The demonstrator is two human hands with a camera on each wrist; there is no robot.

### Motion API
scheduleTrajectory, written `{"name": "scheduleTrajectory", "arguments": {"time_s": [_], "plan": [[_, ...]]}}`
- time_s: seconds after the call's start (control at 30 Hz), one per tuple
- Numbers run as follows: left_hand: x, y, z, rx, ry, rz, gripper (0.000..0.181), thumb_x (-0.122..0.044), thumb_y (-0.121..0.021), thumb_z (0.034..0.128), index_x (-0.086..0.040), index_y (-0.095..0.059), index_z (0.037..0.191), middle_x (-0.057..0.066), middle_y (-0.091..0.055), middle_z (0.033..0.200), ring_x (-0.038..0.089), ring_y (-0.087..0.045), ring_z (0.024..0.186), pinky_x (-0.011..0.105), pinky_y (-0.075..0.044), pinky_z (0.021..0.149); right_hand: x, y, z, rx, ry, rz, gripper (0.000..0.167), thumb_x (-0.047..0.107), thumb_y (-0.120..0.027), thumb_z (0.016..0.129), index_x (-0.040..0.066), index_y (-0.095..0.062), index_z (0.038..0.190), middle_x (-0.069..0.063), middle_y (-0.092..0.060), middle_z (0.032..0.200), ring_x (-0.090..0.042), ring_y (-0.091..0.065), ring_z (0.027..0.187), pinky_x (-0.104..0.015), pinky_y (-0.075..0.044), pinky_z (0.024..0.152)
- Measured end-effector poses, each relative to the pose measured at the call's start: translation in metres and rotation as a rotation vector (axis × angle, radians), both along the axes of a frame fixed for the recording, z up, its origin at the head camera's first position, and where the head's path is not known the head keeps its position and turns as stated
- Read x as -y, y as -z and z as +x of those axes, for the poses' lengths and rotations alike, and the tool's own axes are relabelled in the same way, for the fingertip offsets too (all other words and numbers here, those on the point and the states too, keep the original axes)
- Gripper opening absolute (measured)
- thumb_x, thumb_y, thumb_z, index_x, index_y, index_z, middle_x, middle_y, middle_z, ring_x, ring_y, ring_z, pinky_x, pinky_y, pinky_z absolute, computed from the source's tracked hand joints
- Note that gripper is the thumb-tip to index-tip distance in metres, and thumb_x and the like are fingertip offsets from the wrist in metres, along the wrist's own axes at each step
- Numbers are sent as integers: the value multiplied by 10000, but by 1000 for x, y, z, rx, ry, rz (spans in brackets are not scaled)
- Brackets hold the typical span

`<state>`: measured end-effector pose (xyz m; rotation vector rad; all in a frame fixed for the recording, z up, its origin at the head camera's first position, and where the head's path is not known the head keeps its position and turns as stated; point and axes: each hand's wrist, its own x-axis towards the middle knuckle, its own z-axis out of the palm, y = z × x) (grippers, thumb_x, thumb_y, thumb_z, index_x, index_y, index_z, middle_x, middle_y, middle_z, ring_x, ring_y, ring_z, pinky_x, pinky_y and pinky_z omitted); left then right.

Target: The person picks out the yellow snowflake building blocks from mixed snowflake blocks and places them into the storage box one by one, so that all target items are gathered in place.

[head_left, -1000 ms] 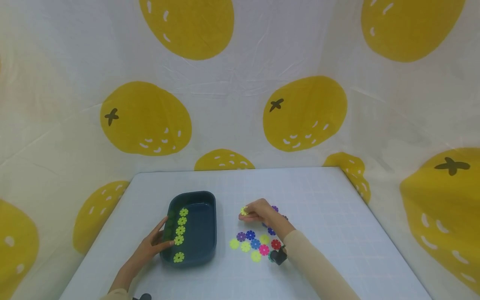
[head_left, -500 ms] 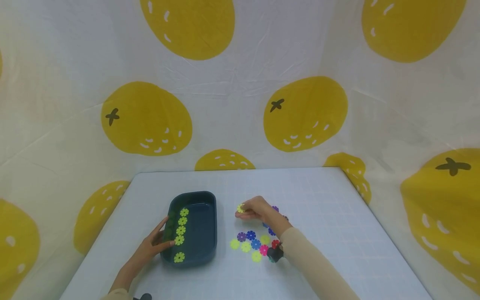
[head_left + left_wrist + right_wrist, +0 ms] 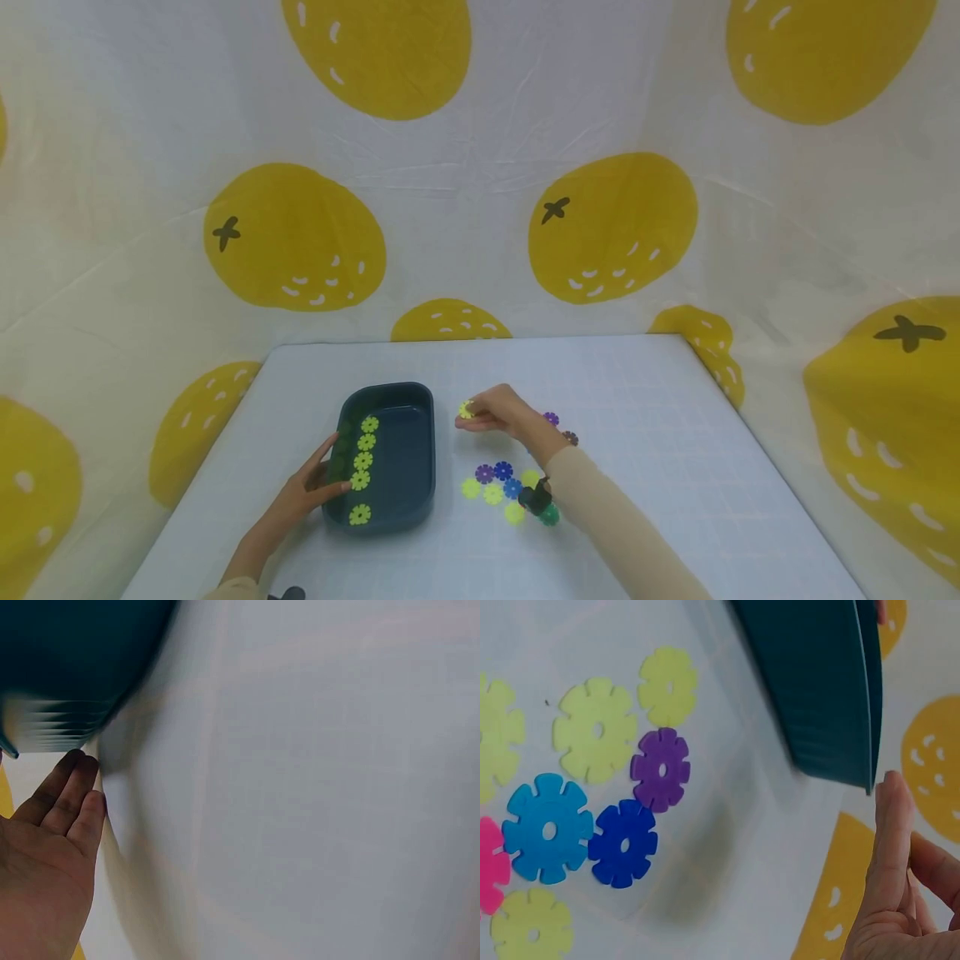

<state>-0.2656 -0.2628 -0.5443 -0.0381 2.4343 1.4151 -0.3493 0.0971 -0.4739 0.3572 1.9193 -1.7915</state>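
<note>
Pinching a yellow-green disc between thumb and fingers of the right hand, above the tabletop, just right of a dark teal tub and closer to its far right corner than to its near one. Clasping that tub at its left rim with the left hand, with the thumb over the rim to the inside and the fingers stretched out along the outer wall. Finding the tub left of the tabletop's middle, nearer the left edge than the right, with five more yellow-green discs lined up inside along its left wall, and a wider gap before the one at the near left corner. Cannot tell whether the thumb touches the disc beside it.

Counting also, right of the tub's near right corner, loose yellow-green discs, a purple disc, a dark blue disc, a light blue disc and a green disc, partly covered by a black wrist camera. Spotting a pink disc among them from the right wrist. Showing another purple disc and a brown disc farther back, beside the right forearm. Facing a white backdrop with big yellow fruit, beyond the tabletop's far edge
</note>
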Motion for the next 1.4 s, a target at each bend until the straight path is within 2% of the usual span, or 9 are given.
{"name": "scheduleTrajectory", "arguments": {"time_s": [0.3,0.5,0.67,0.93,1.27,1.4], "plan": [[0,0,0,8,-6,-6,948,-410,-748,869,-451,-111,1570,252,-112,1640,498,-124,1487,673,-257,1139,18,-8,-4,-20,-22,-33,280,74,-661,933,-40,-621,1186,-177,-753,908,-258,-763,825,-335,-609,812],[0,-1,1,-7,-2,-23,928,-421,-731,880,-458,-108,1568,266,-155,1627,492,-167,1479,674,-300,1127,28,-11,-8,-47,-54,-64,238,63,-658,932,-47,-643,1141,-187,-754,905,-264,-764,832,-334,-611,811],[0,-2,2,-12,0,-23,928,-423,-728,883,-460,-102,1568,260,-138,1633,487,-146,1486,661,-285,1142,37,-15,-9,-49,-67,-97,243,43,-644,935,-67,-631,1151,-207,-749,906,-277,-762,837,-330,-610,801],[0,-1,0,-4,-6,-4,938,-424,-737,875,-454,-107,1569,253,-167,1629,487,-162,1484,674,-280,1138,47,-17,-9,-42,-93,-107,223,42,-639,942,-67,-635,1137,-210,-751,906,-289,-760,860,-358,-592,860],[-2,-2,2,-17,-1,0,926,-410,-733,882,-457,-112,1567,256,-163,1629,493,-170,1480,677,-283,1134,58,-15,-10,-32,-87,-126,154,20,-645,929,-73,-654,1051,-218,-750,887,-286,-763,816,-296,-617,728],[-1,-2,2,-17,-4,-4,926,-412,-733,881,-457,-113,1567,253,-157,1631,489,-165,1482,677,-285,1133,63,-15,-10,-31,-89,-146,141,16,-647,924,-81,-660,1025,-227,-749,891,-290,-762,816,-297,-615,726]]}}
